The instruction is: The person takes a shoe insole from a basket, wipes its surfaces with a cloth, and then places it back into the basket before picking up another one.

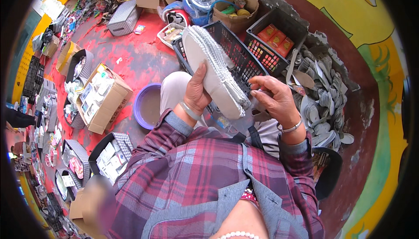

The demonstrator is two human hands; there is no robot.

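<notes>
My left hand [196, 91] grips a thick stack of pale grey-white insoles [211, 71], held tilted over my lap. Its thumb presses on the broad flat face, while the layered edges face right. Just right of the stack's lower end, my right hand [276, 97] has thumb and forefinger brought together, the other fingers curled. Whatever lies in that pinch, if anything, is too small to make out. Behind the stack stands a black plastic crate [235, 47], partly hidden by it. A large heap of similar grey insoles [321, 103] lies by the wall at my right.
Left of my knee stands a purple basin [146, 106] of murky water. Farther left is an open cardboard box [104, 99] of packaged goods. Another black crate [279, 40] holds orange boxes. A white basket [171, 35] sits ahead, near a brown carton [235, 14].
</notes>
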